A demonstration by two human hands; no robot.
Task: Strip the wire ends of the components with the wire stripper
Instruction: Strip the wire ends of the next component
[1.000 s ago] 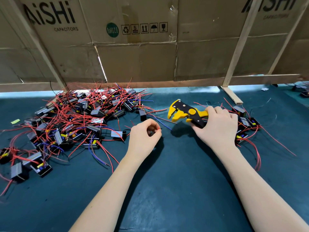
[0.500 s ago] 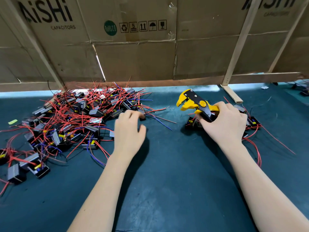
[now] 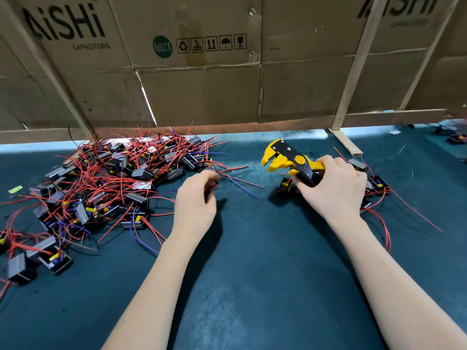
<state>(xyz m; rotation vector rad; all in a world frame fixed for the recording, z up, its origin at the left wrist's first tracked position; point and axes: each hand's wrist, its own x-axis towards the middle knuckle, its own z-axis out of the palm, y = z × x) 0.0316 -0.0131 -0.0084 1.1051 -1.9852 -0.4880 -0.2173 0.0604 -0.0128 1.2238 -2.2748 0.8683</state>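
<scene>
My right hand (image 3: 333, 188) grips the handles of the yellow and black wire stripper (image 3: 285, 159), whose jaws point left and gape apart. A small black component (image 3: 284, 189) lies on the mat just below the tool. My left hand (image 3: 195, 200) is blurred at the right edge of the big pile of components (image 3: 101, 188). Its curled fingers close on a dark component there, and that component's blue, brown and red wires (image 3: 240, 184) trail to the right.
A smaller group of components with red wires (image 3: 377, 184) lies behind my right hand. A cardboard wall (image 3: 202, 92) on wooden struts (image 3: 345, 145) closes off the back of the dark green mat (image 3: 252, 261). More parts (image 3: 454, 138) sit far right.
My left hand went from mid-mat to the pile's right edge and curled onto a component. My right hand carried the stripper right and set a component down beneath it.
</scene>
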